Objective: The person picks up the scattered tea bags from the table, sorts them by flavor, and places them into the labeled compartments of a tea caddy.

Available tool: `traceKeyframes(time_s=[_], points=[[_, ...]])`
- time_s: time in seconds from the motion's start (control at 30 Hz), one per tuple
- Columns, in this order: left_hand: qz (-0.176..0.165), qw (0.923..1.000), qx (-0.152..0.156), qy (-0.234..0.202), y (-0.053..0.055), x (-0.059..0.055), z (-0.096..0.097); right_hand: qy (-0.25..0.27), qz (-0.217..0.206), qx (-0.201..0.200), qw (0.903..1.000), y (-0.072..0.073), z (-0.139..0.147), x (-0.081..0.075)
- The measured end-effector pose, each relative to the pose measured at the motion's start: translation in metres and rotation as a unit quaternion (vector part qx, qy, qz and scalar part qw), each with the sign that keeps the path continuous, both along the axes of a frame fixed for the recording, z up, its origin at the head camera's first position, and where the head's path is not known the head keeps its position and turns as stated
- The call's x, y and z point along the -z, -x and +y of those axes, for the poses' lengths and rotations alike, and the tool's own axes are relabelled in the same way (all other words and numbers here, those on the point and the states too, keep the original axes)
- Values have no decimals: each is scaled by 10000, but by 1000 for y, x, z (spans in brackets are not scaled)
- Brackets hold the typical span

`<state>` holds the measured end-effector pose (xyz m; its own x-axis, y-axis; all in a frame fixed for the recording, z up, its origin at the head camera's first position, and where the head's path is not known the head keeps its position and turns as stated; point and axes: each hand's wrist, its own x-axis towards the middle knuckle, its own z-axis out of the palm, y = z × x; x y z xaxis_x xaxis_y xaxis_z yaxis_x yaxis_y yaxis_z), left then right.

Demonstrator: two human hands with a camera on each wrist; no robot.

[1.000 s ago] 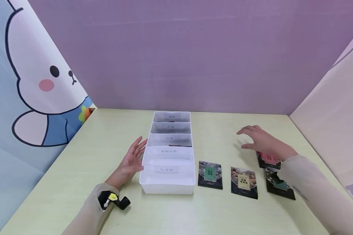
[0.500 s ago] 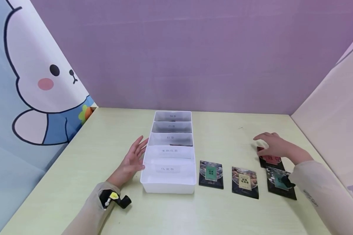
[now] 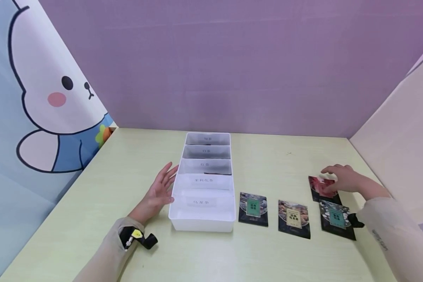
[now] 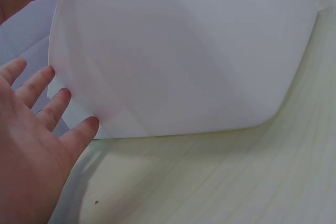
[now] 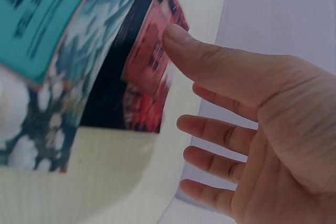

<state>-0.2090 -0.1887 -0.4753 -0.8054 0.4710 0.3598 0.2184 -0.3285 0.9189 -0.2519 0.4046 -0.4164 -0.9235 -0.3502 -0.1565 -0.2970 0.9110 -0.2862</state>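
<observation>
- Pale wood-grain table (image 3: 268, 258), backed by a purple cloth wall (image 3: 232, 70); blue cartoon-rabbit cloth (image 3: 3, 203) at left
- White plastic five-compartment box (image 3: 201, 226) stands on the table, left hand (image 3: 156, 197) touching its side with spread fingers
- Right hand (image 3: 349, 181), thumb and fingers parted, over the flat black-and-red packet (image 3: 316, 185), which lies table-right, just beyond a dark teal-labelled packet (image 3: 337, 219)

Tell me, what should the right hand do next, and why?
Probably the right hand should pinch the red-labelled packet: it reaches over that packet, thumb and fingers parted, apparently holding nothing yet.
</observation>
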Motion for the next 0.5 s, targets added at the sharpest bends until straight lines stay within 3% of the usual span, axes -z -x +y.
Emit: traceKeyframes(time_s=[0.27, 0.5], points=[[-66, 9999, -50, 65, 0, -1, 1, 38, -266, 262, 9993, 0, 9, 5], [-33, 10000, -47, 64, -1, -1, 1, 565, -322, 278, 9975, 7, 16, 13]])
